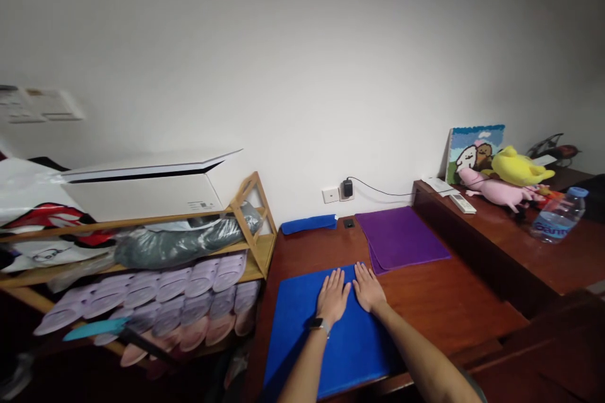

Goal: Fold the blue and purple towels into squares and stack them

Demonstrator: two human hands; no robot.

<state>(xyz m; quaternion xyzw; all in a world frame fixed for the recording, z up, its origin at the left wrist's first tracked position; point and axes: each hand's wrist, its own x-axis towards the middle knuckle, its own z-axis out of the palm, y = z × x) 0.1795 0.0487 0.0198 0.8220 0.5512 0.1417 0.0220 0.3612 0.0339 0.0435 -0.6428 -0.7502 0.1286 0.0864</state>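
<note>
A blue cloth [297,321] lies spread flat on the brown wooden desk [454,302]. My left hand [333,298] rests palm down on it, fingers stretched forward, with a watch on the wrist. Just to its right, my right hand [368,289] also lies flat near the cloth's far right corner, fingers extended. Neither hand grips anything. Beyond them a purple cloth [404,239] lies on the desk, its layers slightly offset. Against the wall, a folded blue cloth [309,224] forms a narrow strip.
Left of the desk stands a wooden rack [258,252] with several slippers [203,277] and a white box [146,192]. On the raised right surface are plush toys [520,167], a remote [462,204] and a water bottle [560,217]. A black adapter [348,187] is plugged into the wall.
</note>
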